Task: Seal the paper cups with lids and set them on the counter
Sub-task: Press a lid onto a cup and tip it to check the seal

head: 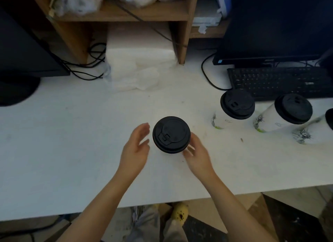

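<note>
Left hand (135, 148), right hand (197, 154) beside cup (171, 134)

no legible text, cup (220, 120) print blurred, keyboard (277, 82) keys unreadable

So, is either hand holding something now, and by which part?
Nothing is gripped. The left hand is open, apart from the lidded paper cup; the right hand is open beside its rim, and contact cannot be told.

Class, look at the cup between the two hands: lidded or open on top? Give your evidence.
Lidded: a black lid covers its whole top; no paper rim shows. Whether it is snapped tight, cannot tell.
</note>
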`<state>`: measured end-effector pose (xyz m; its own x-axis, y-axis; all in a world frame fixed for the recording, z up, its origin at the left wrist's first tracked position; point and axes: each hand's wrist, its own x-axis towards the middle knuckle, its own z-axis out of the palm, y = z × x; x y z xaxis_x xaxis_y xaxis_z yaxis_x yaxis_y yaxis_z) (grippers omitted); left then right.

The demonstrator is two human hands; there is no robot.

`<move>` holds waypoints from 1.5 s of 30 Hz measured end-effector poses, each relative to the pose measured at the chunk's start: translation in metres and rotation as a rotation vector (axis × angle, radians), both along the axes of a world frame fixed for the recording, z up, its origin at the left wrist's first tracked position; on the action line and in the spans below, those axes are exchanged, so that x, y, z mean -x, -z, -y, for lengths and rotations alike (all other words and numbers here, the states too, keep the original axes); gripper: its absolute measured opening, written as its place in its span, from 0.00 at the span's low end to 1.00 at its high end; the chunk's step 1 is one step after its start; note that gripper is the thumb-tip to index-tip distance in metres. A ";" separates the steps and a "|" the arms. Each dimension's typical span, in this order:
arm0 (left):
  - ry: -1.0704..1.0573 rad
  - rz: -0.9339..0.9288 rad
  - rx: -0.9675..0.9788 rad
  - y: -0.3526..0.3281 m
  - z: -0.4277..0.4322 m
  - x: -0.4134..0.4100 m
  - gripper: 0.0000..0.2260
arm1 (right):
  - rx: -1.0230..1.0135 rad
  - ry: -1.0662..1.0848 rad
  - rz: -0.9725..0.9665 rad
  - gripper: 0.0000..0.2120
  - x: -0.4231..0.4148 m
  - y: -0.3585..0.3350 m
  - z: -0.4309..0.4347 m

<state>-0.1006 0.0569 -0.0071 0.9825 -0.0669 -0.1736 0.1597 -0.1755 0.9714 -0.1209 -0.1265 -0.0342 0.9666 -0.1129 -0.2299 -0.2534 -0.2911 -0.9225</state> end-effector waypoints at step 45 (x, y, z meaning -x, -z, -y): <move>0.211 0.297 -0.532 -0.026 0.073 -0.033 0.18 | 0.119 0.218 0.077 0.15 -0.015 -0.061 -0.017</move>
<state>-0.0676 -0.0159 0.0191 0.9689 -0.2439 0.0413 -0.1935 -0.6435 0.7406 -0.1058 -0.1099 0.0264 0.9305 -0.3426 -0.1296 -0.2528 -0.3448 -0.9040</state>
